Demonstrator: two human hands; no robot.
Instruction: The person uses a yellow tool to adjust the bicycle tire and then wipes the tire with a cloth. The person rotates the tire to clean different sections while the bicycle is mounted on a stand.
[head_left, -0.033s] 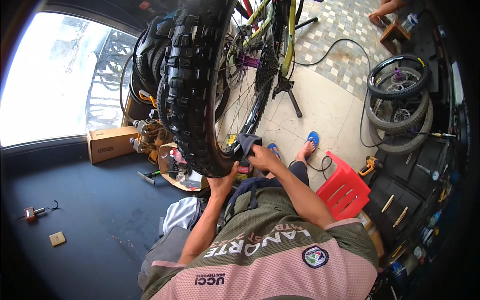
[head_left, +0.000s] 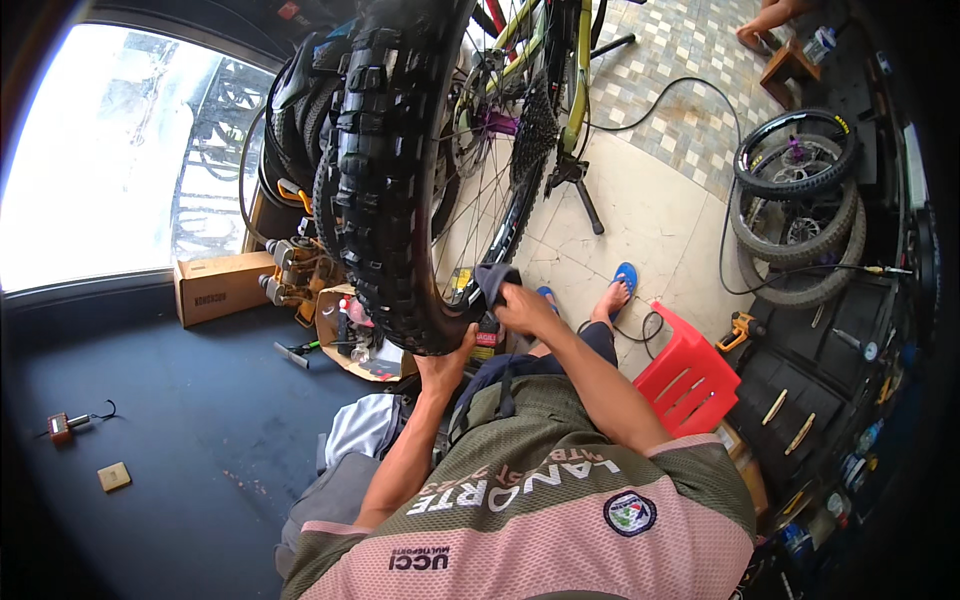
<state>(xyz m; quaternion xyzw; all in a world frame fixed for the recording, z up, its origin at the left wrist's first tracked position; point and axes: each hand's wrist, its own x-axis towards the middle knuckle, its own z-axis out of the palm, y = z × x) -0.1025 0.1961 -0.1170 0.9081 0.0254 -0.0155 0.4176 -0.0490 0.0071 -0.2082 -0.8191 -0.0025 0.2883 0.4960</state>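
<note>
A knobbly black rubber bicycle tyre point(head_left: 385, 180) stands at the person's eleven o'clock. The left hand point(head_left: 441, 364) touches its six-o'clock edge, hidden fingers leaving the grip unclear; the right hand point(head_left: 522, 308) clutches a dark grey fabric cloth point(head_left: 493, 281) at five. Should the tyre turn, thin metal spokes point(head_left: 487, 215) could snag the cloth.

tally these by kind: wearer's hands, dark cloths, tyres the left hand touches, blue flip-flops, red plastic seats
Hands: 2 (left hand, right hand)
Dark cloth: 1
Tyre at the left hand: 1
Blue flip-flops: 2
Red plastic seat: 1
Total: 7
</note>
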